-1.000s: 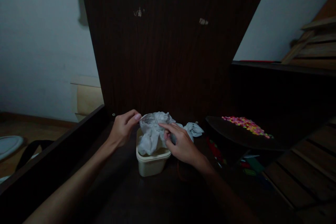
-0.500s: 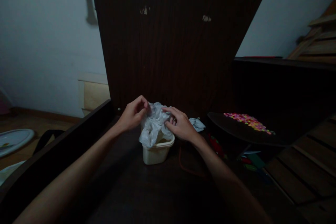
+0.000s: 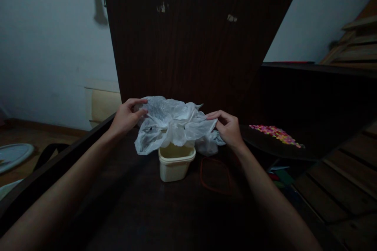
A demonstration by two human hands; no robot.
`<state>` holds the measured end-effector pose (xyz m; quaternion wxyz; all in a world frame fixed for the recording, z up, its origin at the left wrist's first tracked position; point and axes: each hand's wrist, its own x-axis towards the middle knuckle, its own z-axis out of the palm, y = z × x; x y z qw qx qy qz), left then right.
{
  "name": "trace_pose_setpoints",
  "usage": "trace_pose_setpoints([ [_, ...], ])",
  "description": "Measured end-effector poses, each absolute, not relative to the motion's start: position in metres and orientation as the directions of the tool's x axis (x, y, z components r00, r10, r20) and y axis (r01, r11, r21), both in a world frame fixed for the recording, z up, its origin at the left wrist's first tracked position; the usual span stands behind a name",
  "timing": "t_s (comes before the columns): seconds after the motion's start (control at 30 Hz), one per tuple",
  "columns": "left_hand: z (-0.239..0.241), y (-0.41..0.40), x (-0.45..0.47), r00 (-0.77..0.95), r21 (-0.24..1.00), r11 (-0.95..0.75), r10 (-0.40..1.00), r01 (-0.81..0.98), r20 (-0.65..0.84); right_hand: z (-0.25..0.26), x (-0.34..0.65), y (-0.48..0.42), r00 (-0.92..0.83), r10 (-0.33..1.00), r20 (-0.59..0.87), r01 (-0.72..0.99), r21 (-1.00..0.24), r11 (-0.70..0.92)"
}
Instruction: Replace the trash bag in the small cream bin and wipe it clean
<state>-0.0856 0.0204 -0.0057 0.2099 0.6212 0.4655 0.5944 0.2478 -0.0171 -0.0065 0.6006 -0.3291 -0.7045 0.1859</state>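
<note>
A crumpled white plastic bag [image 3: 172,123] is stretched wide in the air between my two hands. My left hand [image 3: 125,115] pinches its left edge. Its right edge is pinched by my right hand [image 3: 228,128]. Right under the bag stands a small cream plastic tub [image 3: 175,163] on the dark wooden surface [image 3: 141,211], its open top partly hidden by the hanging plastic. A second bit of white plastic [image 3: 209,145] lies behind my right hand.
A reddish rubber band [image 3: 215,174] lies right of the tub. A dark tray [image 3: 265,147] with a heap of colourful small pieces [image 3: 275,133] sits at the right. A tall dark board [image 3: 191,39] stands behind. Wooden slats [image 3: 344,188] lie at the right.
My hands have moved apart and upward, spreading the bunched bag wide above the tub. The rubber band to the tub's right is now in full view.
</note>
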Motion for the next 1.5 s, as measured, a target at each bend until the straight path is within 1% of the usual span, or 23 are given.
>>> trace_pose_setpoints([
  [0.1,-0.011,0.023,-0.088,-0.112,0.850,-0.445,0.865,0.283,0.490,-0.004,0.258,-0.024,-0.104,0.691,0.715,0.246,-0.655,0.715],
  [0.2,-0.012,0.021,-0.086,-0.069,0.833,-0.458,0.863,0.310,0.500,0.000,0.268,-0.030,-0.224,0.700,0.678,0.307,-0.632,0.711],
  [0.3,-0.010,0.016,-0.080,-0.029,0.820,-0.458,0.867,0.343,0.497,0.006,0.271,-0.035,-0.267,0.634,0.725,0.398,-0.516,0.758],
  [0.37,-0.007,0.012,-0.074,0.000,0.824,-0.456,0.875,0.336,0.485,0.012,0.267,-0.039,-0.264,0.587,0.765,0.416,-0.458,0.785],
  [0.43,-0.004,0.009,-0.068,0.055,0.829,-0.472,0.876,0.300,0.479,0.017,0.257,-0.042,-0.317,0.552,0.771,0.420,-0.408,0.811],
  [0.5,-0.001,0.006,-0.063,0.121,0.822,-0.507,0.861,0.257,0.493,0.019,0.244,-0.044,-0.450,0.524,0.724,0.440,-0.331,0.835],
  [0.57,0.004,0.004,-0.058,0.159,0.803,-0.546,0.838,0.238,0.522,0.017,0.230,-0.042,-0.589,0.528,0.612,0.478,-0.263,0.838],
  [0.63,0.009,0.004,-0.056,0.142,0.788,-0.573,0.819,0.225,0.555,0.013,0.219,-0.035,-0.661,0.565,0.495,0.529,-0.227,0.818],
  [0.7,0.015,0.005,-0.055,0.079,0.791,-0.583,0.811,0.185,0.580,0.009,0.213,-0.026,-0.675,0.598,0.433,0.570,-0.209,0.795],
  [0.87,0.029,0.011,-0.058,-0.109,0.816,-0.577,0.813,-0.028,0.571,0.019,0.210,-0.012,-0.707,0.561,0.432,0.551,-0.161,0.819],
  [0.9,0.032,0.012,-0.059,-0.136,0.819,-0.570,0.819,-0.068,0.558,0.024,0.211,-0.013,-0.709,0.551,0.439,0.537,-0.170,0.826],
  [0.97,0.038,0.013,-0.062,-0.188,0.822,-0.556,0.826,-0.124,0.531,0.033,0.212,-0.018,-0.709,0.553,0.437,0.510,-0.223,0.831],
  [1.03,0.043,0.013,-0.065,-0.255,0.825,-0.546,0.827,-0.150,0.501,0.041,0.214,-0.023,-0.711,0.568,0.414,0.495,-0.278,0.823],
  [1.13,0.047,0.014,-0.069,-0.311,0.844,-0.508,0.841,-0.175,0.442,0.051,0.221,-0.030,-0.696,0.599,0.396,0.504,-0.324,0.800],
  [1.3,0.047,0.015,-0.081,-0.315,0.866,-0.433,0.882,-0.249,0.351,0.064,0.237,-0.039,-0.606,0.648,0.462,0.484,-0.432,0.761],
  [1.5,0.050,0.018,-0.100,-0.247,0.897,-0.331,0.933,-0.294,0.263,0.069,0.248,-0.046,-0.391,0.694,0.604,0.482,-0.508,0.714],
])
